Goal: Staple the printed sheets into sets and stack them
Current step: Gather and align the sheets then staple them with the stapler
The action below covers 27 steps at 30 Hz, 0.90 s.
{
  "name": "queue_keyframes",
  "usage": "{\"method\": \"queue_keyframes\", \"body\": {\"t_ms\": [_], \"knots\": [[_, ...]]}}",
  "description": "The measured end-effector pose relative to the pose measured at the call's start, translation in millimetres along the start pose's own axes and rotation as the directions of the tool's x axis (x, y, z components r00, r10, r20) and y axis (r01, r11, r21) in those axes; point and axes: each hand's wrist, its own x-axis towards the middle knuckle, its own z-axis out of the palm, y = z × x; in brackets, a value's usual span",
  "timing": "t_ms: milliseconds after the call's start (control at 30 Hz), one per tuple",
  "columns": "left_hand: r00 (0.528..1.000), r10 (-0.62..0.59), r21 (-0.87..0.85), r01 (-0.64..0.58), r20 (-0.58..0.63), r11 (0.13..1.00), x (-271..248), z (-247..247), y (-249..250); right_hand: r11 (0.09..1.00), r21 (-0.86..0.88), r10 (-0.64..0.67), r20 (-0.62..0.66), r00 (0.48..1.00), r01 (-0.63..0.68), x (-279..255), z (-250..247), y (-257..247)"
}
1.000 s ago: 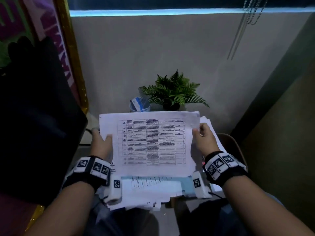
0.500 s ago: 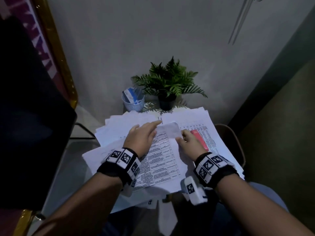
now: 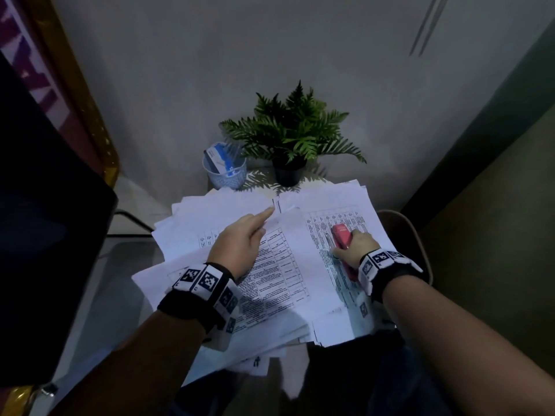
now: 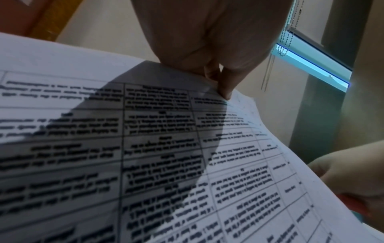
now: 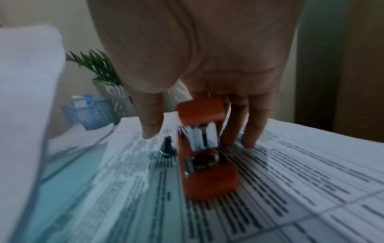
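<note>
Left hand (image 3: 240,247) is pinching the far corner of a printed set (image 3: 279,265) that's lying on the messy paper pile (image 3: 210,214) covering the bench. Over on the right, the right hand (image 3: 356,247) has its fingers (image 5: 255,121) wrapped around a red stapler (image 3: 342,238) sitting on another printed sheet (image 3: 339,211).

The head view is dim and bluish, its corners bent and darkened by the wide lens. Light seems to come from a bright strip of window (image 4: 311,65) high on the left wrist view. The left hand (image 4: 207,41) casts a broad shadow across the printed sheets (image 4: 145,148). The right wrist view is smeared with motion blur.
</note>
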Motion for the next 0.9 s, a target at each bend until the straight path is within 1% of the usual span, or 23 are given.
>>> {"method": "queue_keyframes", "body": {"t_ms": [67,133,200,267,300,333,400,433,467,500,533,567,600,667,733,833,900], "knots": [[1.0,0.01,-0.02,-0.01,-0.011,1.0,-2.1,-1.6,1.9,1.0,-0.009,-0.001,-0.025,1.0,0.0,0.8,2.8,-0.2],[1.0,0.019,-0.025,-0.019,-0.011,1.0,-4.5,-3.6,4.6,0.997,0.07,0.033,-0.045,0.998,-0.03,-1.9,1.1,-1.8],[1.0,0.026,-0.023,-0.026,-0.014,0.999,-6.8,-6.4,7.7,0.976,0.211,0.063,-0.076,0.995,-0.046,-10.2,-6.9,-4.8],[0.999,0.034,-0.03,-0.035,-0.022,0.999,-9.3,-9.8,11.1,0.912,0.411,0.057,-0.129,0.99,0.001,-22.4,-22.5,-7.6],[0.999,0.038,-0.037,-0.039,-0.028,0.999,-11.2,-11.8,13.5,0.843,0.535,0.048,-0.177,0.983,0.055,-28.0,-31.8,-9.3],[0.998,0.044,-0.044,-0.046,-0.036,0.998,-13.5,-13.9,16.6,0.741,0.662,0.052,-0.218,0.975,0.108,-34.6,-40.8,-11.8],[0.996,0.069,-0.05,-0.071,-0.052,0.996,-19.2,-18.3,23.5,0.497,0.844,0.088,-0.28,0.956,0.201,-48.5,-56.7,-20.4],[0.995,0.084,-0.049,-0.087,-0.057,0.995,-22.4,-20.4,27.6,0.397,0.885,0.116,-0.31,0.944,0.242,-55.3,-62.4,-25.8],[0.993,0.098,-0.046,-0.101,-0.06,0.994,-26.0,-22.5,31.5,0.318,0.907,0.149,-0.334,0.931,0.275,-62.0,-67.3,-31.2],[0.992,0.112,-0.043,-0.115,-0.064,0.992,-29.3,-24.6,35.6,0.254,0.918,0.181,-0.353,0.918,0.303,-68.1,-70.7,-36.5],[0.99,0.124,-0.04,-0.127,-0.069,0.991,-32.3,-26.7,39.3,0.21,0.917,0.205,-0.38,0.902,0.339,-75.1,-73.3,-41.9],[0.988,0.135,-0.036,-0.137,-0.073,0.99,-35.3,-29.0,42.9,0.195,0.906,0.222,-0.413,0.883,0.375,-81.3,-73.8,-46.5],[0.987,0.143,-0.033,-0.146,-0.077,0.989,-38.2,-31.3,46.8,0.199,0.893,0.222,-0.442,0.869,0.403,-88.5,-72.7,-51.4],[0.984,0.159,-0.026,-0.162,-0.082,0.987,-43.9,-35.8,53.8,0.243,0.87,0.187,-0.476,0.859,0.429,-103.9,-68.0,-58.8],[0.979,0.179,-0.019,-0.182,-0.095,0.983,-49.0,-40.5,59.7,0.265,0.863,0.157,-0.478,0.864,0.43,-119.4,-62.7,-65.8],[0.973,0.197,-0.022,-0.201,-0.121,0.979,-56.2,-48.4,67.8,0.234,0.885,0.153,-0.444,0.883,0.404,-138.4,-57.3,-73.8],[0.967,0.217,-0.018,-0.221,-0.133,0.975,-60.2,-52.9,73.0,0.222,0.888,0.166,-0.442,0.882,0.404,-145.4,-56.4,-78.2]]}}
